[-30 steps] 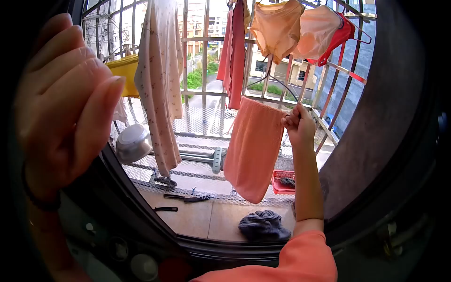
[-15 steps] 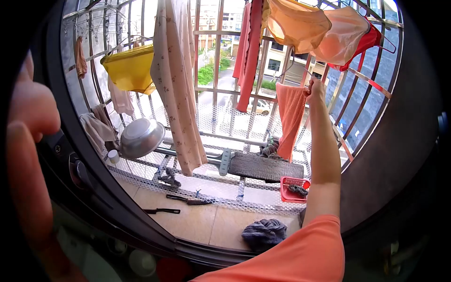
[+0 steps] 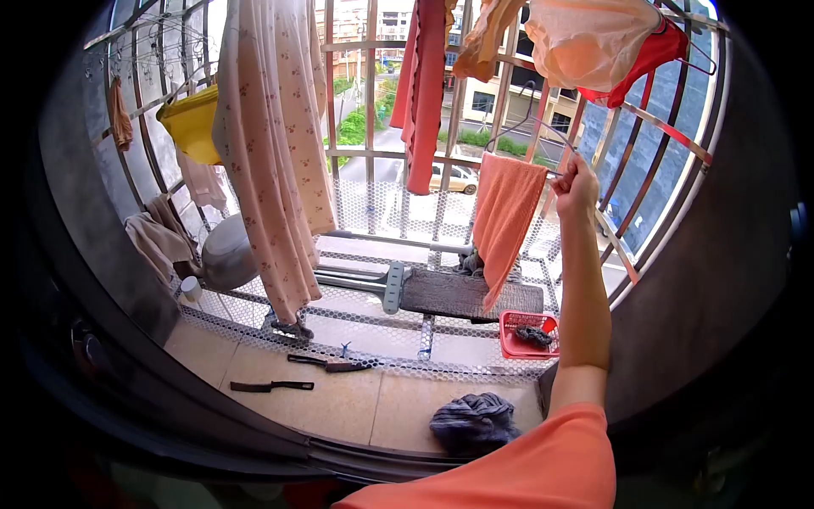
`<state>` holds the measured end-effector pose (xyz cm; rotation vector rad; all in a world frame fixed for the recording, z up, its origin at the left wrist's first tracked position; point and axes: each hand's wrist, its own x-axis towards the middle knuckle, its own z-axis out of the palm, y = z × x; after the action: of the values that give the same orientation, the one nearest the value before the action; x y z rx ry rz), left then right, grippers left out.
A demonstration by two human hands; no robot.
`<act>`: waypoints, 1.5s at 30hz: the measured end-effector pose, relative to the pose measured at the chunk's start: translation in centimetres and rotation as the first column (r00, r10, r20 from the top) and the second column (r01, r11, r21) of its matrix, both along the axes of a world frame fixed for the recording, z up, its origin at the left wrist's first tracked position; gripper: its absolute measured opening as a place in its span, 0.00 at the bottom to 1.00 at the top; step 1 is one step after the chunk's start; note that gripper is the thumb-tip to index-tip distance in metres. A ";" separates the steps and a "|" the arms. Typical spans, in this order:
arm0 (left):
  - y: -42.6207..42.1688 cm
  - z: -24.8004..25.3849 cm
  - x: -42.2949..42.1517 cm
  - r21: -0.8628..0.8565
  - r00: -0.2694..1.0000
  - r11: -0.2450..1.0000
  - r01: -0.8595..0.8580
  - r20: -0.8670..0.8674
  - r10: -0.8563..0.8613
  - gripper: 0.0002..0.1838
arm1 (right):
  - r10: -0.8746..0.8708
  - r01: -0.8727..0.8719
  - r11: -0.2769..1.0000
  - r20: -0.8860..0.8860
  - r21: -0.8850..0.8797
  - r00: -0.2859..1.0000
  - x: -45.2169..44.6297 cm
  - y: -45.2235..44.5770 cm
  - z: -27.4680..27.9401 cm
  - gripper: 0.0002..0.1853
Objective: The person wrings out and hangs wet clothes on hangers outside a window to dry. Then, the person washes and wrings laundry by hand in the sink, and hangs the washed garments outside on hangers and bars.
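1. Coral towel (image 3: pixel 510 216) is seen hung on a wire hanger (image 3: pixel 532 100), above and left of the red basket (image 3: pixel 506 339).
2. Hanger's right end is clenched in the grip of the right hand (image 3: pixel 577 188), above the basket.
3. Crumpled grey cloth (image 3: pixel 475 420) is noted below-left of the basket; two black-handled knives (image 3: pixel 288 386) farther left.

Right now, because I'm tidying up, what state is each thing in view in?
Right hand, closed on wire hanger
Orange towel, hanging down
Floral cloth, hanging
Yellow cloth, hanging
Silver basin, tilted, partly hidden
Knives, lying flat, apart
Dark cloth, crumpled
Red basket, upright, dark item inside
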<state>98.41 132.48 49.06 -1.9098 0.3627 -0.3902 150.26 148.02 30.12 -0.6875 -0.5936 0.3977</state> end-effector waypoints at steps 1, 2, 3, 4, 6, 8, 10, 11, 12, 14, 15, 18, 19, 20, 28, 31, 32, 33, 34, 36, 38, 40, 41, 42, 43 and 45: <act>0.0 -0.2 0.1 0.000 1.000 1.000 -0.005 0.022 0.005 0.23 | 0.023 -0.022 1.000 0.061 -0.011 0.998 0.2 0.9 1.3 0.13; -0.1 -0.5 0.2 -0.001 0.999 1.000 -0.011 0.044 0.011 0.23 | -0.041 0.045 0.998 0.091 -0.045 0.995 0.4 1.6 2.6 0.13; -0.2 -0.7 0.3 -0.001 0.998 1.000 -0.016 0.066 0.016 0.23 | -0.095 0.105 0.991 0.122 -0.081 0.988 -0.4 1.7 4.5 0.13; -0.4 -0.5 0.4 0.008 0.999 0.999 -0.038 0.034 0.038 0.23 | -0.116 0.127 0.987 0.116 -0.097 0.987 -0.4 1.8 6.1 0.13; -0.4 -0.2 0.2 -0.007 0.998 0.999 -0.050 -0.026 0.050 0.22 | -0.162 0.176 0.980 0.150 -0.091 0.975 -0.4 1.0 8.6 0.13; -0.3 -0.2 -0.1 -0.016 0.997 0.997 -0.069 -0.028 0.069 0.22 | -0.185 0.199 0.978 0.178 -0.060 0.966 -1.3 -0.5 10.1 0.12; -0.4 -0.2 -0.6 -0.026 0.996 0.996 -0.087 -0.011 0.087 0.23 | -0.187 0.197 0.979 0.174 -0.045 0.967 -2.5 -2.0 10.6 0.12; -0.4 -0.3 -0.8 -0.031 0.996 0.995 -0.093 -0.004 0.093 0.23 | -0.193 0.203 0.978 0.177 -0.039 0.965 -2.8 -2.7 10.5 0.11; -0.3 -0.3 -0.8 -0.034 0.995 0.994 -0.100 0.004 0.100 0.23 | -0.216 0.231 0.972 0.209 -0.051 0.954 -3.2 -3.5 10.2 0.11; -0.4 -0.3 -1.0 -0.037 0.994 0.993 -0.109 0.012 0.109 0.23 | -0.255 0.272 0.960 0.202 -0.062 0.946 -2.9 -4.5 9.5 0.11; -0.4 -0.3 -1.0 -0.035 0.993 0.993 -0.114 0.012 0.115 0.23 | -0.280 0.298 0.952 0.196 -0.067 0.940 -2.5 -5.1 9.2 0.11; -0.4 0.0 -0.7 -0.024 0.991 0.991 -0.135 0.002 0.135 0.23 | -0.251 0.272 0.958 0.200 -0.086 0.947 0.1 -3.9 8.3 0.13; -0.6 0.0 -0.6 -0.010 0.990 0.990 -0.142 -0.002 0.142 0.23 | -0.227 0.252 0.964 0.233 -0.086 0.946 1.6 -2.7 8.2 0.13; -0.6 0.0 -0.5 -0.004 0.989 0.989 -0.150 -0.005 0.150 0.23 | -0.257 0.284 0.954 0.225 -0.095 0.940 1.4 -1.8 8.3 0.14; -0.2 -0.7 -1.0 0.007 0.992 0.992 -0.126 0.020 0.126 0.22 | -0.460 0.509 0.855 0.311 -0.096 0.832 3.2 7.1 11.4 0.13; 0.2 -0.9 -0.9 0.011 0.990 0.990 -0.139 0.025 0.138 0.21 | -0.430 0.463 0.885 0.309 -0.042 0.848 3.7 10.0 12.1 0.13; 0.3 -0.9 -0.9 0.009 0.990 0.990 -0.142 0.025 0.141 0.21 | -0.403 0.478 0.871 0.386 -0.116 0.829 4.9 11.3 12.0 0.14; 0.4 -0.9 -0.8 0.013 0.990 0.990 -0.143 0.020 0.142 0.21 | -0.442 0.576 0.810 0.525 -0.115 0.727 7.1 12.9 11.0 0.15; 0.6 -0.8 -0.7 0.006 0.989 0.989 -0.149 0.017 0.149 0.20 | -0.455 0.664 0.741 0.653 -0.099 0.605 7.9 13.7 9.8 0.15; 1.1 -1.0 -0.6 -0.004 0.988 0.988 -0.155 0.015 0.155 0.20 | -0.429 0.692 0.684 0.640 -0.232 0.638 8.3 14.9 8.1 0.18; 1.5 -1.0 -0.4 -0.020 0.987 0.987 -0.161 0.015 0.161 0.19 | -0.468 0.595 0.783 0.459 -0.180 0.755 7.7 15.1 6.8 0.18; 1.5 -1.1 -0.5 -0.028 0.986 0.986 -0.166 0.022 0.167 0.18 | -0.415 0.457 0.888 0.354 -0.041 0.838 6.2 14.4 7.3 0.15; 1.5 -1.3 -0.6 -0.037 0.984 0.984 -0.174 0.029 0.175 0.18 | -0.370 0.430 0.899 0.388 -0.078 0.844 5.2 13.6 7.4 0.15; 1.5 -1.4 -0.7 -0.046 0.983 0.983 -0.178 0.036 0.180 0.17 | -0.363 0.415 0.907 0.373 -0.066 0.854 4.2 12.9 7.3 0.15; 1.7 -1.6 -0.7 -0.052 0.982 0.982 -0.182 0.040 0.184 0.17 | -0.361 0.405 0.913 0.359 -0.054 0.861 3.4 12.2 7.1 0.16; 2.0 -1.7 -0.6 -0.067 0.982 0.981 -0.181 0.038 0.184 0.16 | -0.271 0.315 0.942 0.295 -0.113 0.916 2.9 10.9 5.6 0.16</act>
<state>97.80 134.46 47.32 -1.9740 0.1458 -0.3240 153.16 158.96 35.75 -0.9808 -0.7134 0.0655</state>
